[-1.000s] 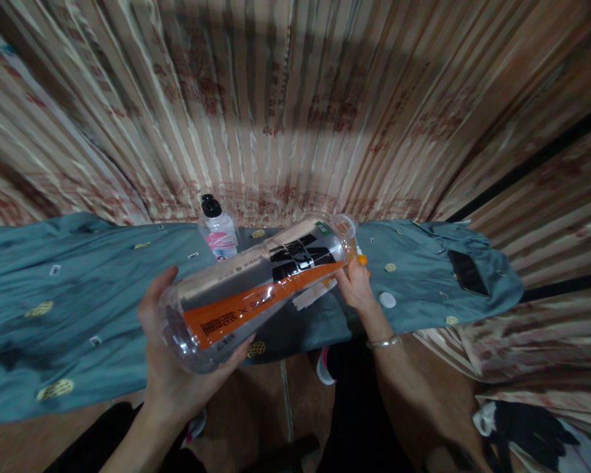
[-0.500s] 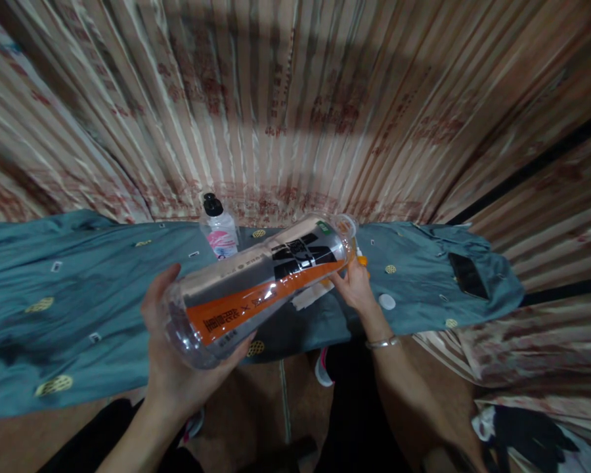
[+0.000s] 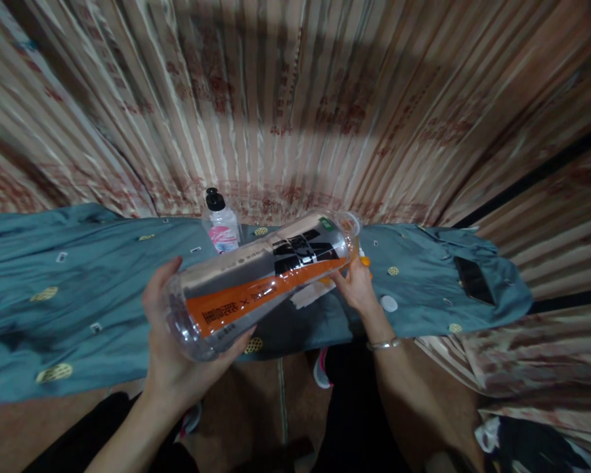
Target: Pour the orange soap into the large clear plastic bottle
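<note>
Teal patterned cloth (image 3: 113, 282); pleated curtain (image 3: 285, 98) behind, brown floor (image 3: 253, 394) below. We clasp one clear bottle (image 3: 261, 282): left hand (image 3: 177, 358) at base, right hand (image 3: 360, 288) near neck.

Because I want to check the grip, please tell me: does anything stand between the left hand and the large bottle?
Nothing visible does: the left hand holds the large bottle directly at its base. The right hand is at the neck end; an orange item shows beside it.
</note>
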Motion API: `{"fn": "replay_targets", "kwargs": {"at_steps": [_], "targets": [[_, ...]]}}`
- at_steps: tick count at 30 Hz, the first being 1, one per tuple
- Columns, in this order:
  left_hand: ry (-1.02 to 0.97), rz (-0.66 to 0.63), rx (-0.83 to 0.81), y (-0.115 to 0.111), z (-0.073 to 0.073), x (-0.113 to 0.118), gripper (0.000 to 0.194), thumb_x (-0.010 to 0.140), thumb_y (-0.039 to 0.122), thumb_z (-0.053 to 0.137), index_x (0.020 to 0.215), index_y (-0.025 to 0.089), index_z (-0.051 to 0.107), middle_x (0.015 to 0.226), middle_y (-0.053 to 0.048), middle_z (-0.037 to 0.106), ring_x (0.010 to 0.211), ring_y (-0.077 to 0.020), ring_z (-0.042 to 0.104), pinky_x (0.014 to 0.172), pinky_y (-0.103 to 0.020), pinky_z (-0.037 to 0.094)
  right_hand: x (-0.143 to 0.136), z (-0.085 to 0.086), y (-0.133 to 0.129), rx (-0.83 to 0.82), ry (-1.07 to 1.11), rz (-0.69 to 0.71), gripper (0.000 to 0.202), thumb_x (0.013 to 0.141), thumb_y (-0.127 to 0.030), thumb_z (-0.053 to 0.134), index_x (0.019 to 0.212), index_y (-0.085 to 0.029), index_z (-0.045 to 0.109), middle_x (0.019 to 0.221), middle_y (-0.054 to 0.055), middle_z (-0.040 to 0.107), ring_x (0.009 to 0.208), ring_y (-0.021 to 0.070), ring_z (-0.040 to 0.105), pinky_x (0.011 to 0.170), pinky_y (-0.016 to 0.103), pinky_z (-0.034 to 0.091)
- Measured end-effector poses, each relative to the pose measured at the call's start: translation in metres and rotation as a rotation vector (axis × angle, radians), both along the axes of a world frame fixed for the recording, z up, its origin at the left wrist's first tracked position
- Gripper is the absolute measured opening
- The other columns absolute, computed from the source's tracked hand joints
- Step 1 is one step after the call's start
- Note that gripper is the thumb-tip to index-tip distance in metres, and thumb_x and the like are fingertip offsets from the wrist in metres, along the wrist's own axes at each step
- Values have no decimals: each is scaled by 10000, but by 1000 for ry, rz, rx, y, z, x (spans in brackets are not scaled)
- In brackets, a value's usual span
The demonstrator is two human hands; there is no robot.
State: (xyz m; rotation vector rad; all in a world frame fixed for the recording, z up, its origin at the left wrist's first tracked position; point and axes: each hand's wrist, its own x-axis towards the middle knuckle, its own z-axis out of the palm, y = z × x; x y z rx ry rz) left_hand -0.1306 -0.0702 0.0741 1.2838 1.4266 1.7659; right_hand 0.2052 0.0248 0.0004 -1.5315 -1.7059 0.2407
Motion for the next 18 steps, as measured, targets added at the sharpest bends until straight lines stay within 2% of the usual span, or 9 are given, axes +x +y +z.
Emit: {"fn": "replay_targets", "kwargs": {"at_steps": [3,5,6,7,9,12,18], "targets": [[187,36,99,-2,-1,10,1079,458,366,1108,1432,300,647,1538,-100,579,1609,-457,475,1300,-667,543,2,-2,1,-5,2,5,857,986,-895,543,1404,-154,647,1004,150,818,869,360,794,811,479,640],[261,22,151,-3,-3,15,1073,586,424,1063,1538,304,584,1447,-98,636,1352,-379,695,1192,-616,639,3,-4,1,26,0,-1,835,1009,-887,499,1400,-164,645,1041,162,820,928,376,800,837,487,642],[278,10,164,-3,-3,17,1074,619,418,1050,1569,310,561,1412,-93,657,1231,-342,745,1123,-584,681,3,-5,1,47,-1,-3,821,1021,-880,477,1397,-171,645,1077,172,821,970,384,801,858,492,642],[286,3,173,-3,-3,18,1078,627,406,1045,1581,314,550,1378,-89,676,1145,-320,766,1058,-558,711,3,-5,1,66,-2,-2,803,1034,-869,457,1395,-177,645,1119,182,822,1014,389,800,884,497,642],[276,-2,186,-3,-2,19,1071,598,371,1052,1552,306,570,1286,-81,713,1105,-321,774,964,-539,739,3,-6,1,92,1,7,748,1064,-830,426,1383,-192,649,1182,192,820,1068,386,795,927,501,640],[272,5,207,-2,2,18,1045,551,300,1052,1494,282,603,1202,-77,725,1232,-378,748,908,-564,753,3,-7,1,98,10,13,640,1100,-744,398,1343,-211,656,1169,181,823,1040,369,796,928,495,644],[512,79,209,0,-1,7,1053,520,334,1061,1479,291,627,1381,-125,653,1519,-479,542,1062,-676,696,1,-9,1,95,7,-11,496,1115,-621,411,1280,-229,665,1116,162,817,1008,364,795,900,494,651]]}}
